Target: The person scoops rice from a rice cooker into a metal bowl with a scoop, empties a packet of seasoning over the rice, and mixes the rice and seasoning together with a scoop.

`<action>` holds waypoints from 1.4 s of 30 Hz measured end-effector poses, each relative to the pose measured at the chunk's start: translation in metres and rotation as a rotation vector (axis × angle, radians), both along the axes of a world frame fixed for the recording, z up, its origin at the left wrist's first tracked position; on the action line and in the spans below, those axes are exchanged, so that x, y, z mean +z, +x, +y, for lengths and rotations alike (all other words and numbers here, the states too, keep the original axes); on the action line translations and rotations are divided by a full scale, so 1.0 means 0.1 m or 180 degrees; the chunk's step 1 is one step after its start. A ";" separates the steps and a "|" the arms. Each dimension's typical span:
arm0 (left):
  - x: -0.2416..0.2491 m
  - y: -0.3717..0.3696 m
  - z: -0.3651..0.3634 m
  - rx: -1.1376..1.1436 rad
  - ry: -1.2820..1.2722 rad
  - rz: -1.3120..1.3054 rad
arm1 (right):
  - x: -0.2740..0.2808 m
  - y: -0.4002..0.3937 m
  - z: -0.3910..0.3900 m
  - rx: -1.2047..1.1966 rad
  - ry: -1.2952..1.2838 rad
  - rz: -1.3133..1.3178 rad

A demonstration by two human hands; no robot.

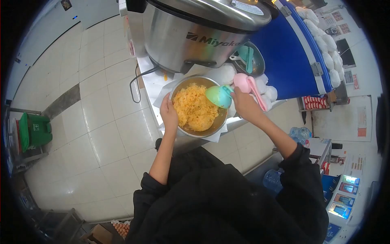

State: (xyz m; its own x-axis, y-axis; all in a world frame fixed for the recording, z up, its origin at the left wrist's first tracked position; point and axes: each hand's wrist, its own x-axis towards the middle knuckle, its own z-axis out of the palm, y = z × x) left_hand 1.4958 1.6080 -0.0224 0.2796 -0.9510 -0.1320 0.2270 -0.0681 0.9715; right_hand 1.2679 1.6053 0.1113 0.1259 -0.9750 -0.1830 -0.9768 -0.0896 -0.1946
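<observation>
A round metal bowl full of orange-yellow rice rests at the table's edge in front of me. My left hand is closed on the bowl's left rim. In my right hand is the handle of a green rice scoop with a rounded cup, tilted over the right side of the rice. Whether there is rice inside its cup is hidden from me. A similar pink scoop lies just beyond my right hand, on white wrapped bundles.
Behind the bowl stands a large steel rice cooker, its black cord looping off the table's left side. Another metal bowl with a teal utensil sits beside it. A blue cooler box topped with white bundles stands to the right.
</observation>
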 end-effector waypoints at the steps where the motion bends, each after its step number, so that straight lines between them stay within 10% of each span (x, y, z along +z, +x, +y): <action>1: 0.01 0.00 0.00 -0.0004 0.0014 0.0031 | -0.03 0.04 0.00 -0.0013 0.0002 0.0003; 23: 0.16 -0.01 -0.05 -0.0098 0.0393 -0.0599 | -0.51 0.41 0.11 0.1122 0.1158 -0.0529; 26: 0.07 0.01 -0.04 -0.0147 0.0422 -0.0500 | -0.61 0.27 -0.38 0.2214 0.2764 -0.0273; 29: -0.05 0.00 -0.02 -0.0035 0.0274 -0.0550 | -0.47 0.23 -0.61 0.0433 0.4679 -0.0977; 34: -0.06 0.04 0.02 -0.0179 0.0249 -0.0395 | -0.52 -0.18 -0.52 0.1380 0.2378 -0.0509; 36: -0.11 0.00 0.02 -0.0130 0.0204 -0.0377 | -0.38 -0.10 -0.18 0.1791 0.0205 -0.0174; 39: -0.14 -0.04 0.04 0.0139 0.0103 -0.0391 | -0.47 0.12 0.29 0.0400 0.0872 0.0029; 42: -0.04 -0.07 0.06 0.0144 0.0090 -0.0430 | -0.57 0.39 0.55 0.1345 0.0651 0.0401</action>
